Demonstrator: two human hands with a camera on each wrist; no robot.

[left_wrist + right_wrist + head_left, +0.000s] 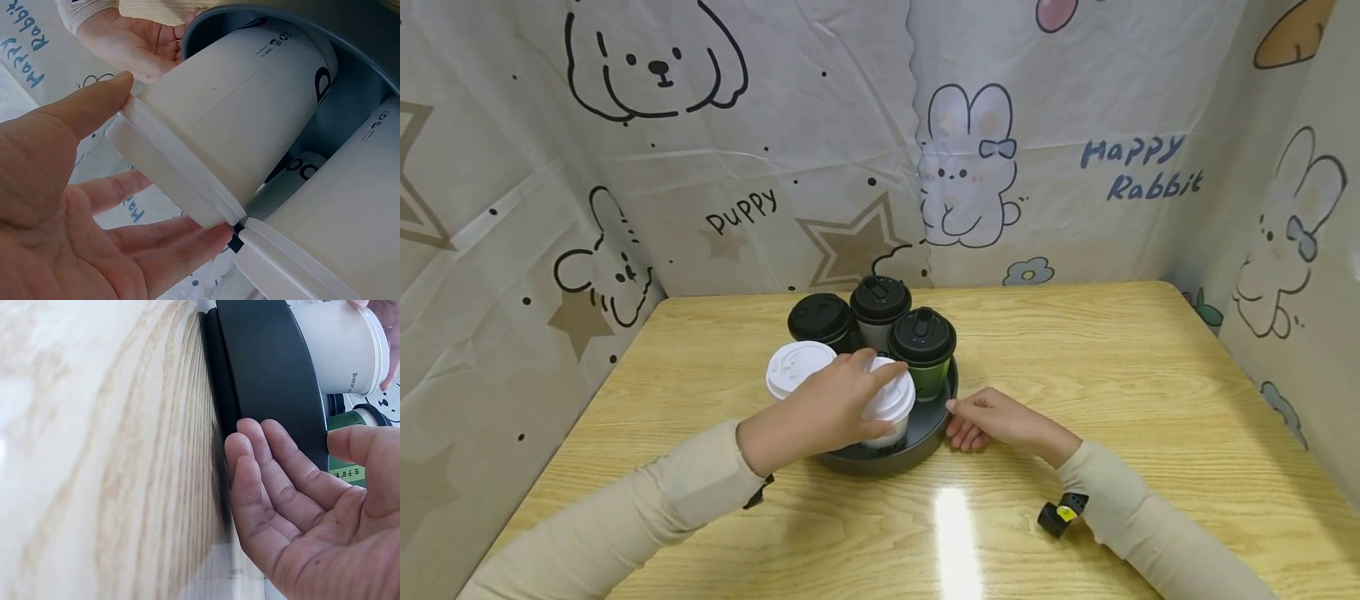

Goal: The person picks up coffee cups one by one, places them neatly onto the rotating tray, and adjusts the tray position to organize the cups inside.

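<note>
In the head view, a round dark grey tray (880,464) holds several lidded paper cups. My left hand (835,400) reaches over its near side and grips a white paper cup (891,404) by the lid. The left wrist view shows the thumb on one side of the white lid (175,169) and fingertips on the other; the cup's base is inside the tray. My right hand (988,419) is at the tray's right edge. Its thumb (350,442) touches the rim, while the bent fingers lie against the outer wall.
Another white-lidded cup (797,367) stands left of the held one. Behind are a green cup (931,379) with a black lid and two more black-lidded cups (880,302) (822,318). The wooden table (1075,358) meets printed cloth (850,167) at its back.
</note>
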